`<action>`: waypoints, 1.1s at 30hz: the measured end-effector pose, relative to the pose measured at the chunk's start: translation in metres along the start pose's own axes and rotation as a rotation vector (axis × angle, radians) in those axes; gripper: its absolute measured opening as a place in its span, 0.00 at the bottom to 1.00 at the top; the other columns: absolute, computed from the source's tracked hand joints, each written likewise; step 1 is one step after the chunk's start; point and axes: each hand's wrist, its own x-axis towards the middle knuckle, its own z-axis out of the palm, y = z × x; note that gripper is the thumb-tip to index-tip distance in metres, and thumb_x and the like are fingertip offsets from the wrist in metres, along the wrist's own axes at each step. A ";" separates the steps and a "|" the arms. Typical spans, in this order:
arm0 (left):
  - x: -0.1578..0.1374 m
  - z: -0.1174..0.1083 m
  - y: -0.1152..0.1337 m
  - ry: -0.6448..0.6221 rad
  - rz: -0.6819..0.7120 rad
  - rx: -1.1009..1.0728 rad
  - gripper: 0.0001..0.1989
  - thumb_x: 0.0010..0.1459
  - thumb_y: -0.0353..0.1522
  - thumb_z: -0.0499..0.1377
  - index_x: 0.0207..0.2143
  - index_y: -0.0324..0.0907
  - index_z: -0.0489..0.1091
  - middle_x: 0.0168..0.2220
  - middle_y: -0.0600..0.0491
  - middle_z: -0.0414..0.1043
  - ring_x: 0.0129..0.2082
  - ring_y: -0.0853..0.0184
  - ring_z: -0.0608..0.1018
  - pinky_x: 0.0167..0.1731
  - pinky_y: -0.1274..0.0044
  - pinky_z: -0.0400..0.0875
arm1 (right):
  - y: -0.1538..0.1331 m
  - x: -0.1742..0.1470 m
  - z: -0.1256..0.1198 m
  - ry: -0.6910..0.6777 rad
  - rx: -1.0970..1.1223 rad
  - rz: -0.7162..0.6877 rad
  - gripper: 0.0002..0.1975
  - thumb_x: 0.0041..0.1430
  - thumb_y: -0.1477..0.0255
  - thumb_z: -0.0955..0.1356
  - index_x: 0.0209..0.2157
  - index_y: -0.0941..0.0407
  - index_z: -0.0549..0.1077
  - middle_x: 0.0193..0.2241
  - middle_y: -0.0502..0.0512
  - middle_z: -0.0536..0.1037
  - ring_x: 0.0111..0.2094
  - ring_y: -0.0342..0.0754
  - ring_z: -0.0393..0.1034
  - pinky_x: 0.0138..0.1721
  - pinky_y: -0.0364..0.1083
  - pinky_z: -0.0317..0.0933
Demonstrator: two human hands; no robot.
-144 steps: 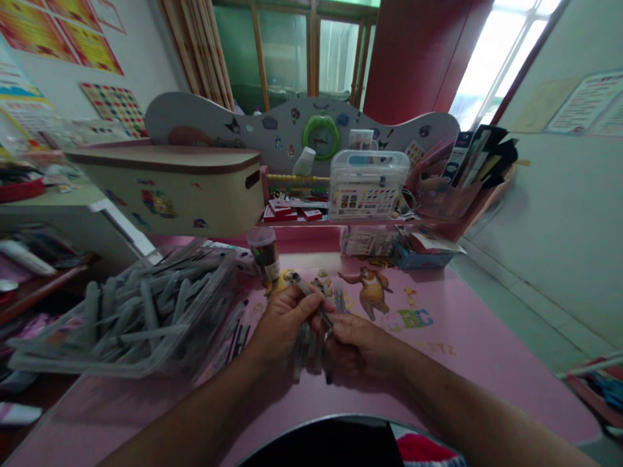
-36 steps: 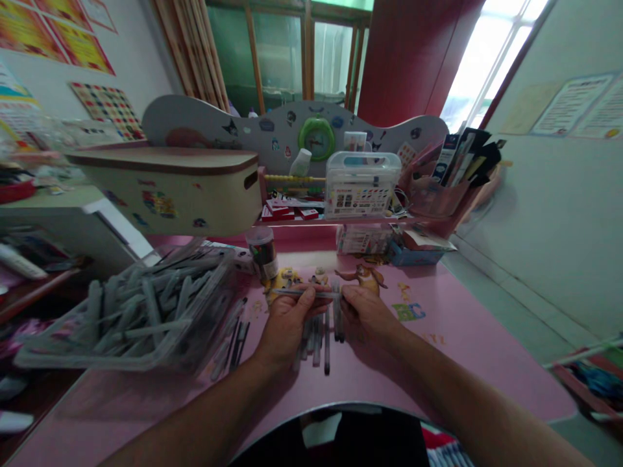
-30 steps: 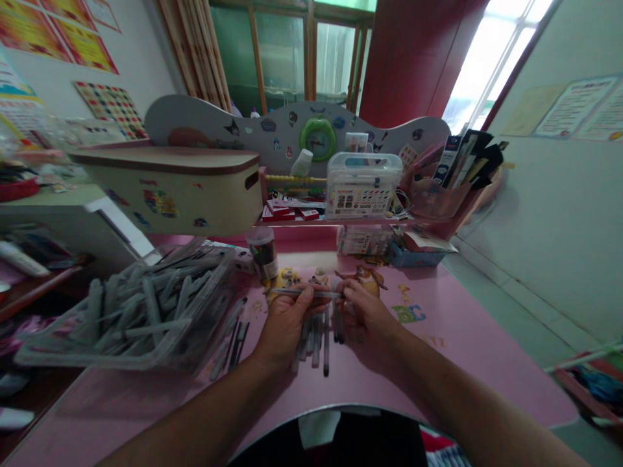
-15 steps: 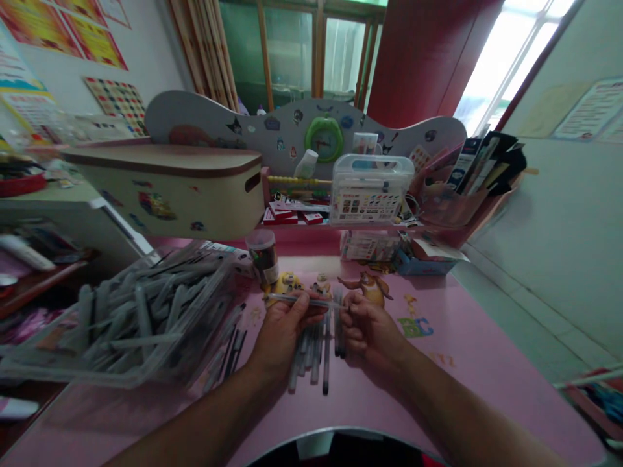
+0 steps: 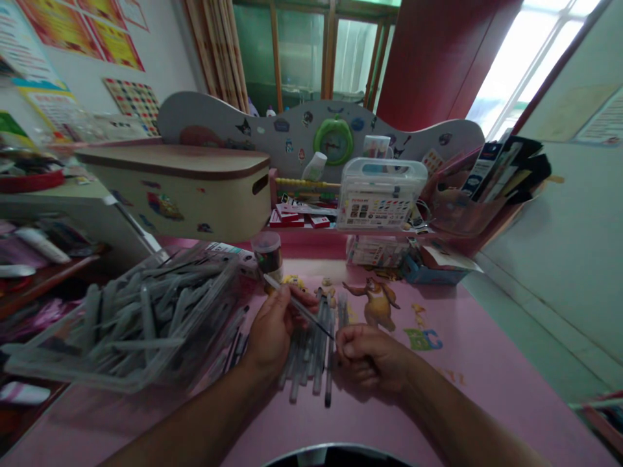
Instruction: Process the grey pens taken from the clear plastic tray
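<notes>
My left hand (image 5: 272, 327) is closed around a slim translucent pen (image 5: 300, 309), thumb on top. The pen slants down to the right and ends in a thin dark part. At that lower end, the pinched fingers of my right hand (image 5: 367, 353) meet it; the exact tip is hidden by the fingers. Under and between my hands, several clear pens (image 5: 305, 366) lie in a rough row on the pink table (image 5: 374, 428). A dark-tipped pen (image 5: 328, 383) lies at the right of this row. More pens (image 5: 233, 350) lie left of my left wrist.
At the left stands a clear plastic bin (image 5: 126, 379) heaped with grey-white pens. A clear jar (image 5: 267, 256) stands behind my left hand. Along the back are a cream lidded box (image 5: 219, 207), a clear marker case (image 5: 379, 201), a blue box (image 5: 433, 272) and a pink holder (image 5: 462, 217).
The pen has tipped from nearly level to slanting down rightward. My right hand has moved lower, and a thin dark end now shows beside its fingers. The view has shifted slightly.
</notes>
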 end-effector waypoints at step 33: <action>-0.004 0.011 0.003 -0.042 -0.343 -0.264 0.05 0.62 0.27 0.58 0.32 0.38 0.70 0.21 0.54 0.71 0.30 0.68 0.79 0.32 0.79 0.74 | -0.010 0.016 0.006 0.478 0.067 -0.506 0.09 0.51 0.70 0.72 0.36 0.55 0.72 0.19 0.42 0.63 0.16 0.37 0.48 0.15 0.38 0.41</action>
